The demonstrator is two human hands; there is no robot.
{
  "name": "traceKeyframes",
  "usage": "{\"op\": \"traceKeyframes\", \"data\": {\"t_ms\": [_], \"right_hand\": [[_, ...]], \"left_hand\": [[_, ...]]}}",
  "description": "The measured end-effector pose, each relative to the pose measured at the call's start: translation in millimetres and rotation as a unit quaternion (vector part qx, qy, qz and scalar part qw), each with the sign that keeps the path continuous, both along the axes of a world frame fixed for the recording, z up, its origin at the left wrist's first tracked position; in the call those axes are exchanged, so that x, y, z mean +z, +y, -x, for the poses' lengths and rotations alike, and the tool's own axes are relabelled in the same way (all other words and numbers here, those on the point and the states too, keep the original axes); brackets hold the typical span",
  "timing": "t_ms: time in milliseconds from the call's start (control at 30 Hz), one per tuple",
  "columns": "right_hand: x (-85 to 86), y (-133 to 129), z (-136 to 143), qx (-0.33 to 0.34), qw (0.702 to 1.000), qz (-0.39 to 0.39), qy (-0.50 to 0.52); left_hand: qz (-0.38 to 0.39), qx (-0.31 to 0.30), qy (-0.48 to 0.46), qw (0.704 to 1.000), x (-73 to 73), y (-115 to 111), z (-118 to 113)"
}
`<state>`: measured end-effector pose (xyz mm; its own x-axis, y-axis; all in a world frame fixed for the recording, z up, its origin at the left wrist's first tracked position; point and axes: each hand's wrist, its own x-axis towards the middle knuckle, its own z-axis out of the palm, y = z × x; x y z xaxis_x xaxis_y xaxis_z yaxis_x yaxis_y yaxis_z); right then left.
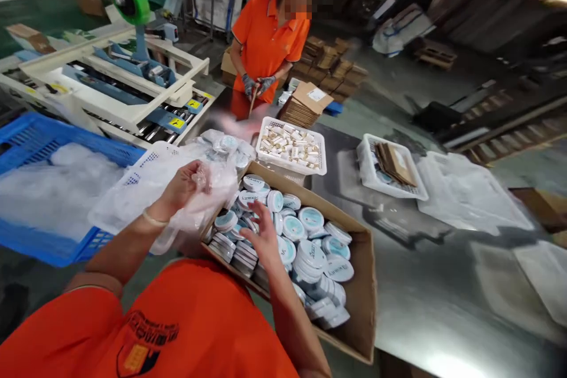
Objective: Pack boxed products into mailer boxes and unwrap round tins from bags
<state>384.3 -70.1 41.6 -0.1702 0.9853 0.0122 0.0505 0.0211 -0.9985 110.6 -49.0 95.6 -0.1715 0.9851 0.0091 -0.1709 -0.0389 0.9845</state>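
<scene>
- Labels on the round, flat cases [312,254] carry pale-blue print and a dark word, too blurred to read surely.
- Shirt [212,319] of the wearer, orange, bears a shield-shaped emblem with dark characters above it — not legible.
- Yellow stickers [177,123] with a black mark sit on the roller machine [146,94].
- Left hand [188,183]: fingers drawn together, pinching the clear plastic bag [217,183] beside the carton's near-left corner.
- Right hand [264,233]: fingers spread apart above the cases — whether the fingertips touch any, I cannot tell. The hands are apart from each other.
- Cases lie heaped and partly stacked inside the open carton [365,289], with a white basket [287,165] just beyond.
</scene>
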Motion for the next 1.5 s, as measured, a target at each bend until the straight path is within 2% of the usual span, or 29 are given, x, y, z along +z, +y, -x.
{"op": "traceKeyframes", "data": {"t_ms": [100, 200, 267, 333, 400, 433, 467, 500, 567, 600, 633, 700, 767, 833, 900, 933, 1000, 1067, 1133, 1233, 1300, 1400, 1467, 1500], "right_hand": [[9.1, 8, 6, 0.025, 0.99, 0.081, 0.116], [14.4, 3, -10, 0.032, 0.975, 0.159, 0.153], [15.8, -5, -26, 0.003, 0.973, 0.178, 0.145], [15.5, -12, -39, -0.058, 0.973, 0.18, 0.132], [13.2, -17, -44, -0.132, 0.969, 0.175, 0.114], [11.1, -19, -43, -0.164, 0.966, 0.171, 0.104], [8.3, -21, -39, -0.186, 0.964, 0.165, 0.095], [4.8, -23, -33, -0.198, 0.963, 0.159, 0.089], [-4.3, -27, -18, -0.204, 0.964, 0.146, 0.086], [-9.5, -28, -12, -0.206, 0.965, 0.141, 0.087], [-14.5, -29, -8, -0.203, 0.966, 0.139, 0.084], [-22.2, -31, -12, -0.183, 0.971, 0.15, 0.042], [-23.5, -31, -37, -0.153, 0.973, 0.156, -0.077], [-18.2, -31, -77, -0.149, 0.944, 0.129, -0.267], [-10.5, -29, -122, -0.149, 0.87, 0.074, -0.465], [-7.6, -27, -143, -0.126, 0.828, 0.052, -0.544], [-6.2, -22, -174, -0.049, 0.759, 0.031, -0.648], [-10.0, -16, -193, 0.034, 0.72, 0.029, -0.692], [-14.8, -7, -204, 0.098, 0.704, 0.025, -0.703], [-16.7, 8, -211, 0.152, 0.71, 0.015, -0.688], [-15.2, 15, -210, 0.153, 0.711, 0.012, -0.686], [-15.6, 17, -202, 0.145, 0.681, -0.007, -0.718], [-17.9, 13, -198, 0.142, 0.663, -0.022, -0.734], [-18.6, 11, -198, 0.134, 0.664, -0.02, -0.735]], "left_hand": [[0.017, -0.047, -0.088, 0.995, -7.5, 14, -52], [0.049, -0.054, -0.105, 0.992, -25.1, 31, -87], [0.088, -0.055, -0.049, 0.993, -35.7, 39, -96], [0.094, -0.021, 0.05, 0.994, -41.6, 40, -98], [0.029, 0.025, 0.16, 0.986, -42.3, 28, -97], [-0.021, 0.026, 0.209, 0.977, -41.5, 18, -97], [-0.073, -0.005, 0.255, 0.964, -40.7, 7, -99], [-0.121, -0.062, 0.298, 0.945, -40.5, -5, -102], [-0.195, -0.195, 0.38, 0.883, -43.9, -28, -111], [-0.218, -0.241, 0.417, 0.849, -47.7, -37, -115], [-0.23, -0.265, 0.452, 0.82, -52.5, -42, -119], [-0.23, -0.267, 0.513, 0.783, -63.2, -45, -123], [-0.217, -0.26, 0.557, 0.758, -71.1, -39, -118], [-0.208, -0.248, 0.583, 0.746, -73.5, -30, -109], [-0.205, -0.234, 0.593, 0.743, -70.7, -23, -101], [-0.204, -0.235, 0.595, 0.741, -67.9, -21, -99], [-0.203, -0.258, 0.599, 0.73, -61.3, -19, -98], [-0.2, -0.289, 0.603, 0.716, -54.8, -19, -102], [-0.194, -0.313, 0.605, 0.705, -49.5, -20, -107], [-0.18, -0.329, 0.602, 0.705, -43.6, -16, -111], [-0.161, -0.316, 0.6, 0.718, -39.8, -10, -111], [-0.126, -0.281, 0.599, 0.739, -30.8, -2, -115], [-0.106, -0.278, 0.611, 0.733, -21.5, 1, -120], [-0.095, -0.283, 0.621, 0.725, -16.1, 2, -123]]}}
